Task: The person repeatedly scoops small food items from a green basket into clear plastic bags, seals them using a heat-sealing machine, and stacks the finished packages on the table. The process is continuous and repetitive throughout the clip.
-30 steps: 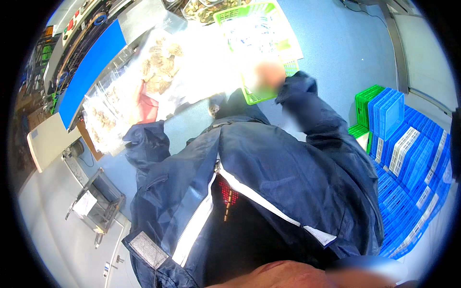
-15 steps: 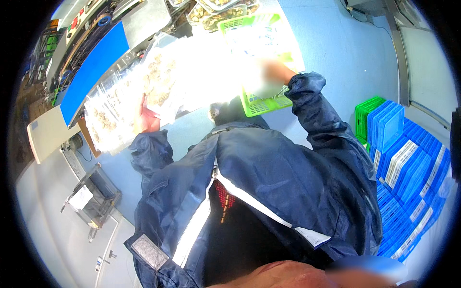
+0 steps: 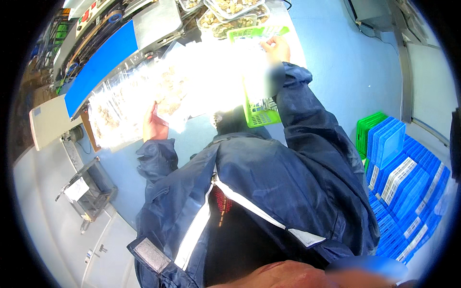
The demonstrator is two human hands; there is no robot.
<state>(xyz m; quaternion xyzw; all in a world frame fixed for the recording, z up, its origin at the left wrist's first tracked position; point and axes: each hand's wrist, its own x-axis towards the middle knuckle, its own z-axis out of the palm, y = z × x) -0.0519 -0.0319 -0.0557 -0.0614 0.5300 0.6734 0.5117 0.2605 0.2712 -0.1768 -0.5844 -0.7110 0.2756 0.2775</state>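
My left hand [image 3: 154, 126] grips the near edge of a clear plastic bag [image 3: 172, 98] with pale brown pieces inside, its thumb on top. Strong glare washes out much of that bag and the worktop beside it. Over the far right part of a bright green slotted basket [image 3: 261, 116] is my right hand [image 3: 277, 49], its fingers curled together. Whatever it pinches, if anything, is too small or too bright to make out. Small packets seem to lie in the basket, mostly lost in the glare.
More filled clear bags [image 3: 113, 115] lie left of my left hand. Clear tubs [image 3: 233, 20] of brownish pieces are stacked at the far edge. A machine with a blue panel [image 3: 103, 65] stands at far left. Blue crates [image 3: 408, 187] are piled on the right.
My right hand has moved away from me, from the basket's right side toward its far end, fingers now curled. My left hand stays on the bag. The whole view has shifted slightly.
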